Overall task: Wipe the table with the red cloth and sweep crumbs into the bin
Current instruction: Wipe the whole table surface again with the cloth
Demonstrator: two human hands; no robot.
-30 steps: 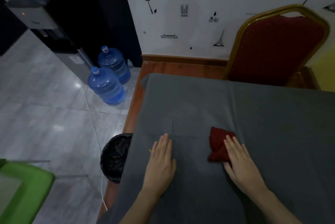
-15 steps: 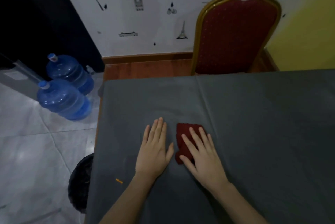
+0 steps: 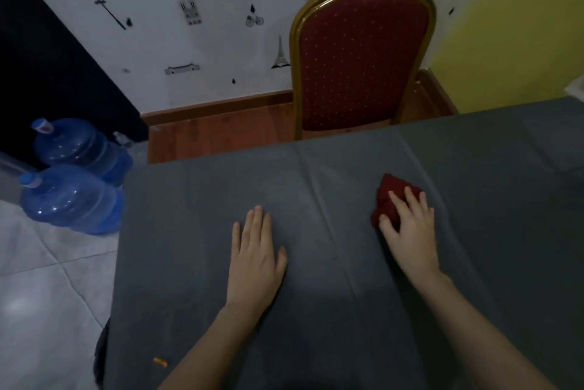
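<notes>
Two hands rest on the grey-covered table (image 3: 474, 200) in the head view, the left hand (image 3: 254, 260) flat with fingers straight, the right hand (image 3: 410, 225) curled over the bunched red cloth (image 3: 390, 192), half hiding it, while an orange crumb (image 3: 160, 362) lies near the left edge beside the barely visible, cut-off bin (image 3: 100, 355).

The grey-clothed rectangular table (image 3: 347, 310) fills the near and right part of the scene; the left hand (image 3: 254, 260) lies flat on it near its middle; the right hand (image 3: 410, 228) rests to the right of that, on the crumpled red cloth (image 3: 387, 197), well apart from the left hand; a small orange crumb (image 3: 160, 362) lies on the table near its near left edge; the red padded gold-framed chair (image 3: 360, 61) stands behind the table's far edge; two blue plastic water jugs (image 3: 72, 197) lie on the floor left of the table's far corner, one behind the other; the dark bin (image 3: 100, 358) peeks out below the table's near left edge.
</notes>
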